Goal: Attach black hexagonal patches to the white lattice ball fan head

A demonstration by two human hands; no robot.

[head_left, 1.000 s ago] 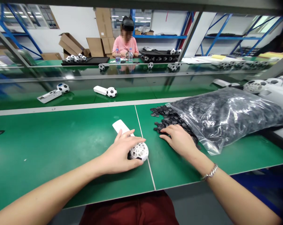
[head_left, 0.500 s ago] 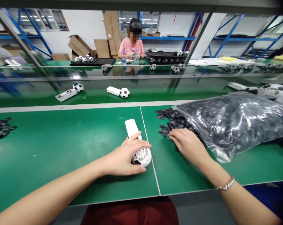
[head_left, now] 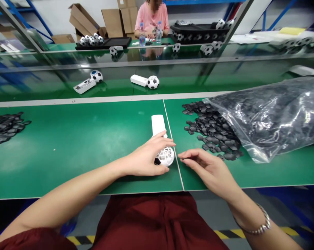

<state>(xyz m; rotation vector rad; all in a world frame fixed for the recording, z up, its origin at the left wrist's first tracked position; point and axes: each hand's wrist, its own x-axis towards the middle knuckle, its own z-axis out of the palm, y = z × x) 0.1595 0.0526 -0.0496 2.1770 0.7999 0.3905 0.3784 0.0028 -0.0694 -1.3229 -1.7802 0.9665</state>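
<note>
Green desk (head_left: 79,139); white device (head_left: 158,125) lies just left of the pale seam (head_left: 180,173). From here I see the left hand (head_left: 149,155) half-curled, holding its round end; right hand (head_left: 214,170) pinched on what looks like a black piece (head_left: 184,159). Risks, I judge: slight fingertip grip drops the piece; loose left hold lets the round end roll.

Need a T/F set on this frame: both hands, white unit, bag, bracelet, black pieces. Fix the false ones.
1. The left hand is on the white unit. True.
2. The plastic bag lies left of the white unit. False: it lies to its right.
3. The right hand pinches a small dark piece. True.
4. The bracelet is on the left wrist. False: it is on the right wrist.
5. Loose black pieces lie beside the plastic bag. True.
</note>
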